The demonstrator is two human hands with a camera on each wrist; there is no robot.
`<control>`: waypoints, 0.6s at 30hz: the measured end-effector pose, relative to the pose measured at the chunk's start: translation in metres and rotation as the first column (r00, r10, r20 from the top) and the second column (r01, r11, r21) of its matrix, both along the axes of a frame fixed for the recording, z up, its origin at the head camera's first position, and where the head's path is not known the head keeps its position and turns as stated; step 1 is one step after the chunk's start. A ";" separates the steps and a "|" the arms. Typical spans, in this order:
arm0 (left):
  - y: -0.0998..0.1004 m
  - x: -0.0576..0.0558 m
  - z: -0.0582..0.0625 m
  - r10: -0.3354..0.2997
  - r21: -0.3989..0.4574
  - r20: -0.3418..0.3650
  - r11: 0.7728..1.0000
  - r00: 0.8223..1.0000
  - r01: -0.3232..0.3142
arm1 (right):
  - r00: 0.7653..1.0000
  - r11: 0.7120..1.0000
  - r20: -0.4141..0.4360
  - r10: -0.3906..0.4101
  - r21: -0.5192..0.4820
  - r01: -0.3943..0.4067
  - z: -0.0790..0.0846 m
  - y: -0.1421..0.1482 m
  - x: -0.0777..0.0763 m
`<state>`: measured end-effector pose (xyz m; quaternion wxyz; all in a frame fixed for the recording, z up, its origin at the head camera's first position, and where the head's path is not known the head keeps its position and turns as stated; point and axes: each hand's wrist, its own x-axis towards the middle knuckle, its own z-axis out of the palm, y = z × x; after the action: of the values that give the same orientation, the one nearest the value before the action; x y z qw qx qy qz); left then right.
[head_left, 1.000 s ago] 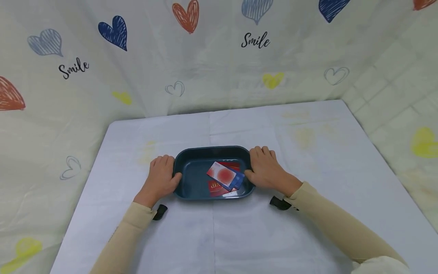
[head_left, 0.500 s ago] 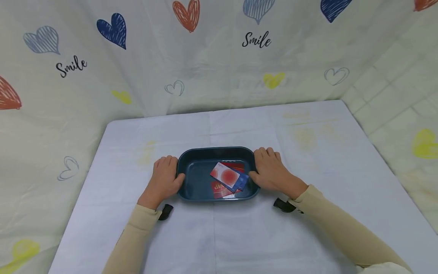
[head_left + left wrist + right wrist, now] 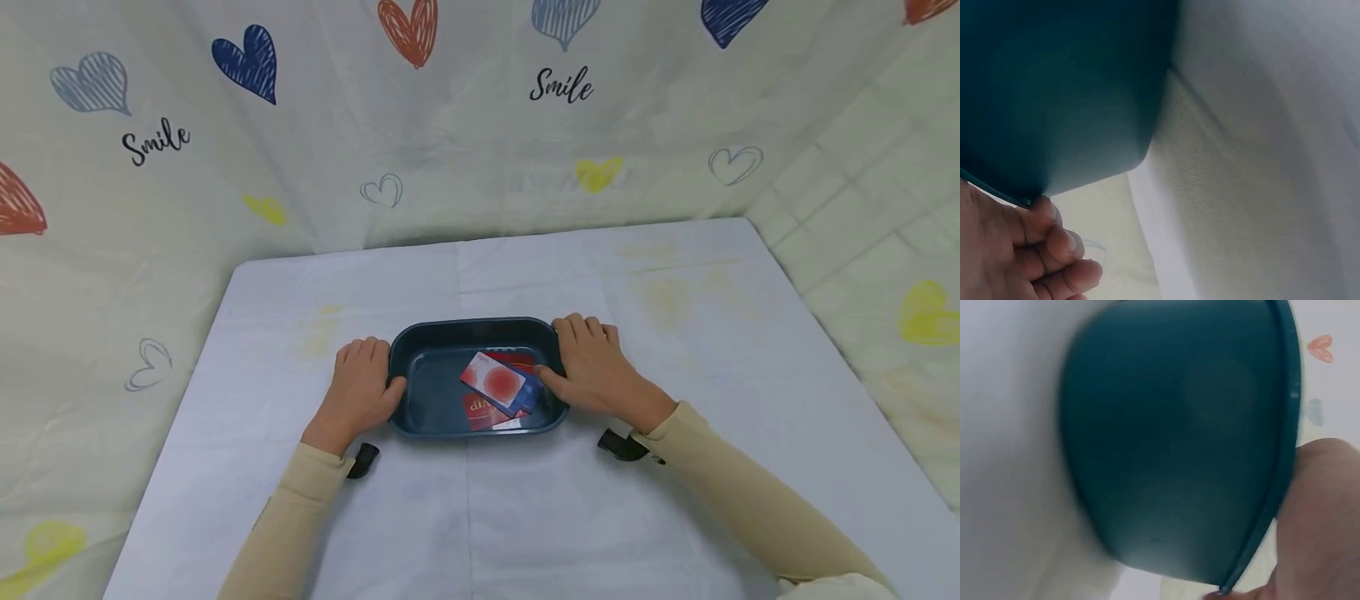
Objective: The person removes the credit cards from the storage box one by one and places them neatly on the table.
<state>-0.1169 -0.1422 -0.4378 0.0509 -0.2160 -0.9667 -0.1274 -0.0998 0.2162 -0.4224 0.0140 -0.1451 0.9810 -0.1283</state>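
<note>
A dark teal rectangular tray with raised sides sits near the middle of the table in the head view. My left hand grips its left end, thumb over the rim and fingers outside. At the opposite end my right hand holds the rim, its thumb reaching inside. Several cards overlap in the tray's right half: a white card with a red circle on top, a blue card under it, and red printed pieces lowest. Both wrist views show the tray's outer wall up close, with curled fingertips at the left end.
A white cloth covers the table. Behind it hangs a pale curtain printed with hearts and "Smile". Black wrist devices hang below both cuffs.
The tray shifted slightly to the right with both hands on it, then stayed nearly still. My right hand's thumb has moved a little farther up and inward over the rim.
</note>
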 end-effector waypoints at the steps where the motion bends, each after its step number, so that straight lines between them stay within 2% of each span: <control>1: 0.000 0.000 0.000 0.000 -0.007 -0.003 1.000 1.000 0.000 | 1.000 1.000 -0.021 0.004 -0.013 -0.004 0.002 -0.001 0.000; 3: 0.000 0.001 0.001 0.000 -0.017 -0.005 1.000 1.000 0.000 | 0.997 0.999 -0.076 0.020 -0.047 -0.024 0.007 -0.003 0.000; 6: 0.000 0.000 0.002 0.002 -0.021 -0.004 1.000 1.000 -0.002 | 0.982 0.988 -0.175 0.073 -0.121 -0.095 0.014 -0.011 -0.002; 9: -0.001 0.000 0.003 0.007 -0.010 0.007 1.000 1.000 -0.007 | 0.967 0.957 -0.206 0.150 -0.214 -0.194 0.018 -0.021 -0.002; 13: 0.000 0.000 0.001 0.016 0.016 0.027 1.000 1.000 -0.017 | 0.967 0.912 -0.118 0.227 -0.322 -0.253 0.017 -0.035 -0.003; 18: 0.000 0.000 -0.001 0.018 0.036 0.035 0.999 0.999 -0.020 | 0.967 0.894 -0.010 0.253 -0.379 -0.238 0.013 -0.048 -0.003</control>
<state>-0.1166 -0.1424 -0.4389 0.0394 -0.2037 -0.9669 -0.1483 -0.1030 0.1681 -0.4090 0.0212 -0.2653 0.9111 -0.3146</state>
